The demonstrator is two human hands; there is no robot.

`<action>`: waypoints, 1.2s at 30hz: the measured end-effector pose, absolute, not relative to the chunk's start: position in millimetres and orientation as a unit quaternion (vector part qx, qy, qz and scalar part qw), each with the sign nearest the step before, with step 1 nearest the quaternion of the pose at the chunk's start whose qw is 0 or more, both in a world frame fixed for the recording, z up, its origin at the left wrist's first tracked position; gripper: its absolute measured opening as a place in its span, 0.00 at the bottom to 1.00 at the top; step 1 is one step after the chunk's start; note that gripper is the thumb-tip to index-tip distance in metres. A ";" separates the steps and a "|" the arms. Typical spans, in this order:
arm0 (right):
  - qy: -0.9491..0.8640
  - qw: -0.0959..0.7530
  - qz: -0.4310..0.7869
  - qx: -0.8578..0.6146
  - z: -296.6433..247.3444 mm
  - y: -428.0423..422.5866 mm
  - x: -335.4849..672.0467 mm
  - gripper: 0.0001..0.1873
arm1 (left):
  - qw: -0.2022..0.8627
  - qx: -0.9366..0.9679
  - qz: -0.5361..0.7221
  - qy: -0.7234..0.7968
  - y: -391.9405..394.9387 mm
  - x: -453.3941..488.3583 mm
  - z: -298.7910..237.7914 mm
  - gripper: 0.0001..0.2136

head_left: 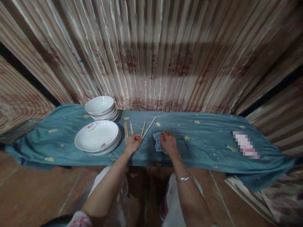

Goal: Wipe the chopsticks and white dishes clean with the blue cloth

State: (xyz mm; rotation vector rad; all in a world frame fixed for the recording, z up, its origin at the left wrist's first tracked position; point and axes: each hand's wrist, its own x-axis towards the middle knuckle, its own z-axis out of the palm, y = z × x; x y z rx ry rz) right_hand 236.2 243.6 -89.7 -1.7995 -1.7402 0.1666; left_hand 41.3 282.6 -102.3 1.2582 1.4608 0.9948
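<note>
My left hand (133, 143) is closed on a pair of wooden chopsticks (149, 126), whose far ends spread apart beyond my fingers. Just left of that hand, several more chopsticks (125, 130) lie on the cloth-covered table, their near ends partly hidden behind my hand. My right hand (169, 143) pinches a small folded blue cloth (157, 142) resting at the table's middle. A short gap separates the cloth from the chopsticks I hold.
A stack of floral white plates (97, 136) stands left of my hands, with stacked white bowls (99, 105) behind it. The table has a teal patterned tablecloth (203, 142). A blurred flat item (246, 145) lies far right. Pleated curtains (151, 63) hang behind.
</note>
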 end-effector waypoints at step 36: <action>-0.372 0.546 0.566 -0.494 -89.6 250.7 210.1 0.20 | 0.747 0.282 0.426 0.424 244.7 97.4 -82.6 0.11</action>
